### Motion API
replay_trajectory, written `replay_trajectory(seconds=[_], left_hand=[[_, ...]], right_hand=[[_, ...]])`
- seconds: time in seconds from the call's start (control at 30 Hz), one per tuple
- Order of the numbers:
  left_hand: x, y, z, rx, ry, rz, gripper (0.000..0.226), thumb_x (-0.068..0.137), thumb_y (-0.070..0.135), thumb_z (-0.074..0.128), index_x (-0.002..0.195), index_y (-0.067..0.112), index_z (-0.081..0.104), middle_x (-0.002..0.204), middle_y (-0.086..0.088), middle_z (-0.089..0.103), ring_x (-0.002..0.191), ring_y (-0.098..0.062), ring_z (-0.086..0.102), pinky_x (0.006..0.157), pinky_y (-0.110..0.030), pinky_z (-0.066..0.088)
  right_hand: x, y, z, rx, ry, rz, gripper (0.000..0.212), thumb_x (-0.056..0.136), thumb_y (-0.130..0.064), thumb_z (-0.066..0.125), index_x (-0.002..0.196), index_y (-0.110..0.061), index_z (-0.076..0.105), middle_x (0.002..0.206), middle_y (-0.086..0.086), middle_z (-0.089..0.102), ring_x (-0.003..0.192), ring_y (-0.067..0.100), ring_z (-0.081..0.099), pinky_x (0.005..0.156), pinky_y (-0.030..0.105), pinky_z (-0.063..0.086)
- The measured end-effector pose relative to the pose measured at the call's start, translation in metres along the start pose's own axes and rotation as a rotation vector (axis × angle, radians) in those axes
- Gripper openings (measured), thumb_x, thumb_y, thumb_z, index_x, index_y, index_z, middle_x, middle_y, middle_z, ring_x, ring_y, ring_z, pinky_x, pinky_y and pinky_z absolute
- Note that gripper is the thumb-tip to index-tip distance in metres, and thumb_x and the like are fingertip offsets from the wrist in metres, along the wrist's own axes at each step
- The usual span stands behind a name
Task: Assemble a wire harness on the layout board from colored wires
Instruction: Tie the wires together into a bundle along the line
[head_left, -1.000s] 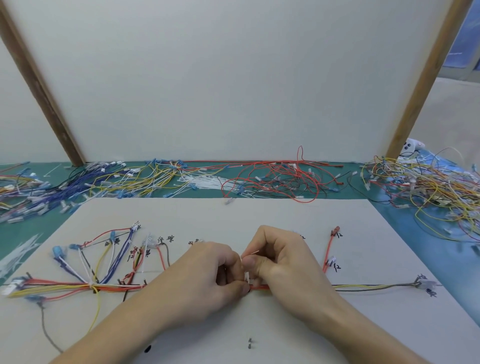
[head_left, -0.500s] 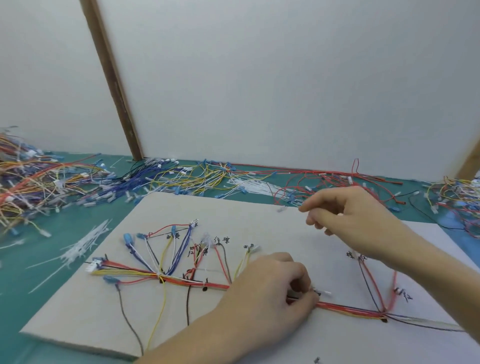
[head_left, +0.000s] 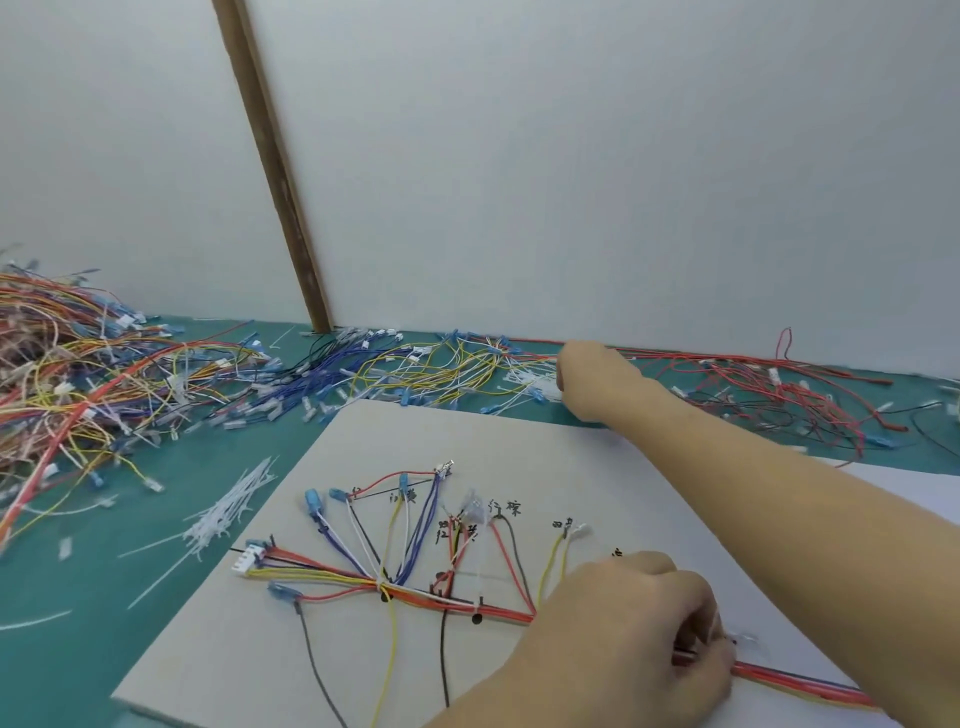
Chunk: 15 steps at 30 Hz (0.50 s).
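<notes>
The pale layout board (head_left: 519, 447) lies on the green mat. On it spreads the wire harness (head_left: 415, 592), with red, yellow, blue, white and black branches ending in small connectors. My left hand (head_left: 634, 629) rests on the board with fingers curled, pinching the red and yellow trunk where a white cable tie (head_left: 743, 638) sticks out. My right hand (head_left: 592, 382) reaches past the board's far edge into the loose white wires (head_left: 530, 379) by the wall. Its fingers are hidden behind the hand.
A big tangle of mixed wires (head_left: 72, 384) fills the left. Blue wires (head_left: 322, 374), yellow wires (head_left: 436, 369) and red wires (head_left: 769, 389) lie along the wall. Loose white cable ties (head_left: 228, 509) lie left of the board. A wooden post (head_left: 270, 166) leans on the wall.
My right hand left the harness and stretched forward to the wires by the wall. My left hand stayed pinching the trunk. The view swung left.
</notes>
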<state>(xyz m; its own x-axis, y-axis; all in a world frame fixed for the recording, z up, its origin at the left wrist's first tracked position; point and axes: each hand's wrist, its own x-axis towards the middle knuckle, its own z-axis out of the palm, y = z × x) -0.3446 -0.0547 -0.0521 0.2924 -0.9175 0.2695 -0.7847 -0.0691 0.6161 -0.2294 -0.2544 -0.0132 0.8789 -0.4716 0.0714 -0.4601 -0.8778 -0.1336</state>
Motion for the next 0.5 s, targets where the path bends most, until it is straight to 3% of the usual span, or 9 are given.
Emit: replay_trajectory(seconds=[0.07,0.17,0.3,0.43,0.5], left_hand=[[0.0,0.0,0.0,0.019,-0.009,0.003,0.015,0.094,0.037,0.061,0.094,0.024,0.068,0.095,0.003,0.062,0.092,-0.019,0.062,0.081,-0.034,0.052],[0.001,0.001,0.0,0.029,-0.012,0.014,0.014,0.094,0.035,0.062,0.095,0.022,0.069,0.094,0.001,0.062,0.091,-0.022,0.062,0.079,-0.034,0.052],[0.0,0.001,0.0,0.044,-0.02,0.009,0.016,0.094,0.035,0.061,0.096,0.022,0.07,0.094,0.001,0.062,0.089,-0.023,0.063,0.078,-0.037,0.053],[0.0,0.001,0.001,0.067,-0.011,0.014,0.017,0.094,0.037,0.06,0.095,0.023,0.068,0.093,0.002,0.061,0.09,-0.022,0.062,0.078,-0.037,0.052],[0.0,0.001,0.001,0.074,-0.014,0.023,0.016,0.094,0.038,0.06,0.094,0.024,0.068,0.093,0.003,0.061,0.089,-0.021,0.062,0.079,-0.036,0.052]], right_hand=[[0.003,0.008,0.006,-0.054,0.017,0.02,0.015,0.089,0.003,0.053,0.099,-0.005,0.061,0.101,0.018,0.06,0.101,0.041,0.064,0.073,0.037,0.046],[0.007,0.015,0.011,-0.061,0.043,0.012,0.027,0.09,0.0,0.055,0.114,-0.008,0.066,0.117,0.019,0.063,0.106,0.04,0.064,0.082,0.04,0.052],[0.006,0.018,0.009,-0.029,0.043,0.007,0.022,0.09,-0.006,0.055,0.108,-0.008,0.068,0.113,0.017,0.067,0.102,0.039,0.065,0.082,0.04,0.054],[-0.002,0.019,0.003,0.079,0.097,0.024,0.017,0.086,-0.009,0.059,0.085,-0.021,0.071,0.099,0.01,0.073,0.091,0.033,0.066,0.073,0.034,0.052],[-0.004,0.021,0.001,0.143,0.142,0.03,0.017,0.087,-0.011,0.059,0.087,-0.022,0.073,0.099,0.008,0.073,0.09,0.032,0.065,0.075,0.035,0.053]])
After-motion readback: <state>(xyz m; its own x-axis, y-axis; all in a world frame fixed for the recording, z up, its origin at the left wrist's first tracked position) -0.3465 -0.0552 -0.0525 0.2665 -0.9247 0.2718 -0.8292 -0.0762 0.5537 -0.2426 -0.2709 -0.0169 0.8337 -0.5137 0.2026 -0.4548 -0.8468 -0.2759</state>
